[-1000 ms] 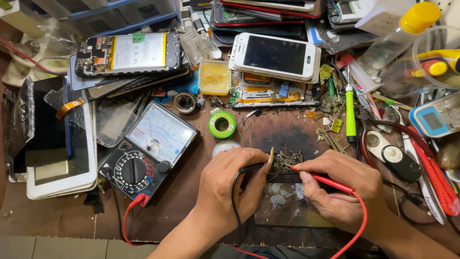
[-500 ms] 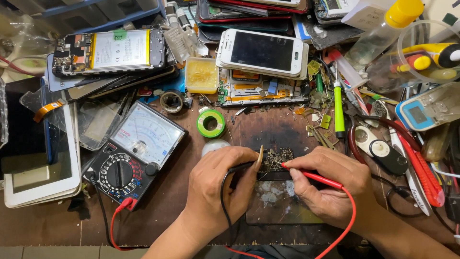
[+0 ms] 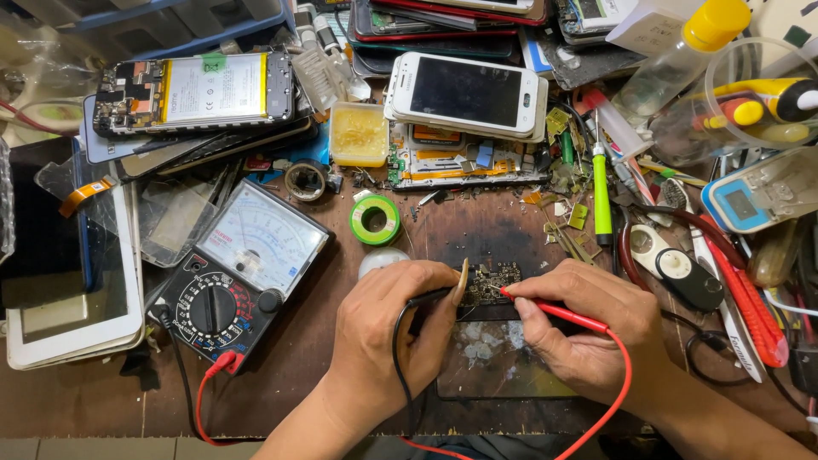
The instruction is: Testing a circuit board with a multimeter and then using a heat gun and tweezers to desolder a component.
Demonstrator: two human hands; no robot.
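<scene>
Since the earlier frames the view has drifted slightly; both hands and their probes have stayed on the same spot of the bench. Centre: a small dark circuit board [image 3: 492, 284] lies on the brown wooden worktop [image 3: 298, 366], resting at the upper edge of a dark glass panel [image 3: 503, 358]. The left hand [image 3: 396, 336] is closed narrowly about a black probe [image 3: 430, 296], its tip at the board's 9 o'clock edge; the right hand [image 3: 588, 328] pinches a red probe [image 3: 554, 311], its tip touching the board at about 3 o'clock. Both leads run down toward the lower frame edge; a red plug enters the analog multimeter [image 3: 243, 273], which lies at 9 o'clock from the board, near but apart. Its needle position cannot be read. Judged from this, probing of the board is under way, both contacts apparently made; a reading is not visibly taken. Outward: a green tape roll [image 3: 375, 220] at 11 o'clock, a white phone [image 3: 467, 94] at 12 o'clock, a green-handled tool [image 3: 601, 192] at 1 o'clock, and an opened phone with exposed battery [image 3: 196, 89] at 10 o'clock.
</scene>
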